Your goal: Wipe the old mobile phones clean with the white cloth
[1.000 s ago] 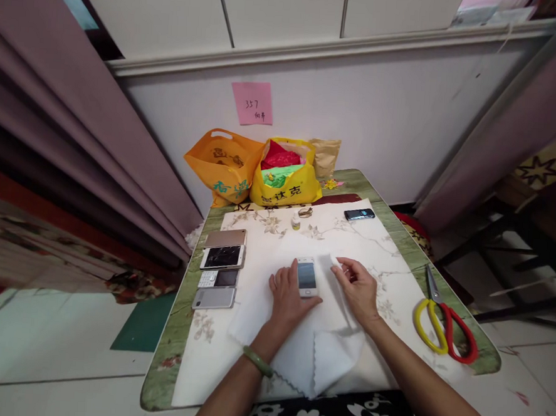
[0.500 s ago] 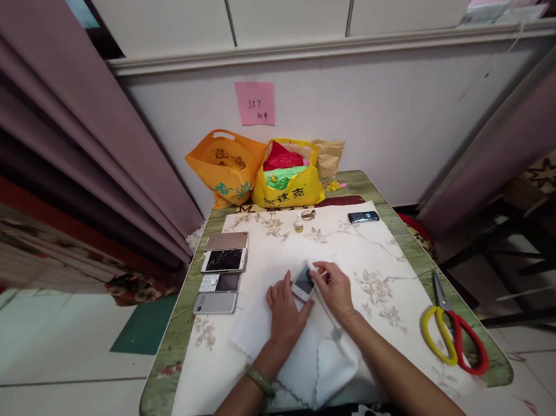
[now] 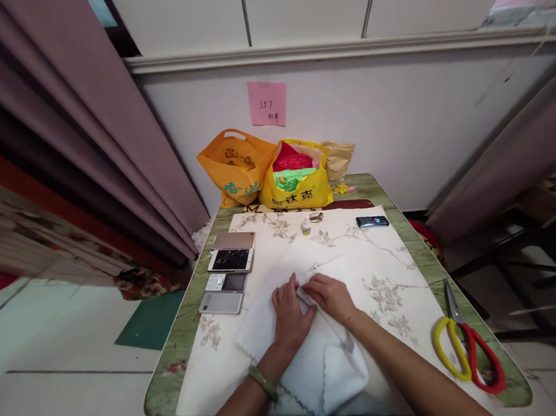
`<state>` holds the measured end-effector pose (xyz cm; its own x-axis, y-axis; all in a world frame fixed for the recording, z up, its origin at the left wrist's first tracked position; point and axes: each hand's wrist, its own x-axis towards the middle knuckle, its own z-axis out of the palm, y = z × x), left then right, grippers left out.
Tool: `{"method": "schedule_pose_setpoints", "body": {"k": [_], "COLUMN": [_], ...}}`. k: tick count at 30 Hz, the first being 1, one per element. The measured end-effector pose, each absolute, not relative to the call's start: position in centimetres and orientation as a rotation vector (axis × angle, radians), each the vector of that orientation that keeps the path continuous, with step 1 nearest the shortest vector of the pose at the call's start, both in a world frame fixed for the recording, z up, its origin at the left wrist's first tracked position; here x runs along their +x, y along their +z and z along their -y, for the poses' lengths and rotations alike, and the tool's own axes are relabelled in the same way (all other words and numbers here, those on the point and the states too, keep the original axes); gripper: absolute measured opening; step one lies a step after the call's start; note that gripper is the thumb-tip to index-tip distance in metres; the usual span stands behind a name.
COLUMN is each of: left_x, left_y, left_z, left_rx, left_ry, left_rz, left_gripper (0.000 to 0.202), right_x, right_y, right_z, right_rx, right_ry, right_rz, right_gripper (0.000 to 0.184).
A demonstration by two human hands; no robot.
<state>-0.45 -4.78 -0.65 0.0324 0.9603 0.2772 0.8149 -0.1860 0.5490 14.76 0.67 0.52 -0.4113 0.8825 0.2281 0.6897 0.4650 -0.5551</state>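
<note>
A white cloth (image 3: 312,370) with a zigzag-cut edge lies spread under both hands. My left hand (image 3: 291,314) is curled around the small white phone from the left, its thumb along the near side. My right hand (image 3: 331,297) pinches a fold of the cloth over the phone from the right. Cloth and fingers hide nearly all of the phone, so its screen cannot be seen. A green bangle (image 3: 263,383) is on my left wrist.
To the left several phones lie in a column, among them a cracked white phone (image 3: 231,260) and a keypad phone (image 3: 226,283). Large scissors (image 3: 463,335) are at right, a black phone (image 3: 372,221) at far right. A small bottle (image 3: 306,226) stands before a yellow bag (image 3: 298,193) and orange bag (image 3: 236,168).
The small phone's screen was showing between my hands; now the cloth covers it. My right hand has brought a fold of cloth over it. The whole view has shifted slightly.
</note>
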Motion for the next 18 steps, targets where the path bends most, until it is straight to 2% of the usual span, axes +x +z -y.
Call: {"method": "schedule_pose_setpoints", "body": {"k": [3, 7, 12, 16, 18], "left_x": [-0.5, -0.58, -0.59, -0.54, -0.52], "left_y": [-0.71, -0.79, -0.87, -0.82, -0.73], "left_z": [4.8, 4.83, 4.79, 4.77, 4.78], "left_rx": [2.071, 2.084, 2.111, 2.131, 2.114], "left_ry": [0.882, 0.86, 0.894, 0.913, 0.91], "left_rz": [-1.821, -1.829, -1.835, -1.847, -1.835], "left_gripper": [0.081, 0.08, 0.081, 0.08, 0.081], "right_x": [14.62, 14.38, 14.1, 14.11, 14.25], "right_y": [0.61, 0.68, 0.75, 0.84, 0.89], "right_z": [-0.57, -0.39, -0.1, -0.29, -0.63], "right_rx": [-1.567, -1.322, -1.609, -1.371, -1.61], "right_ry": [0.414, 0.431, 0.285, 0.329, 0.258], "right_rz": [2.0, 2.239, 2.047, 2.323, 2.157], "right_gripper": [0.02, 0.019, 0.019, 0.018, 0.02]}}
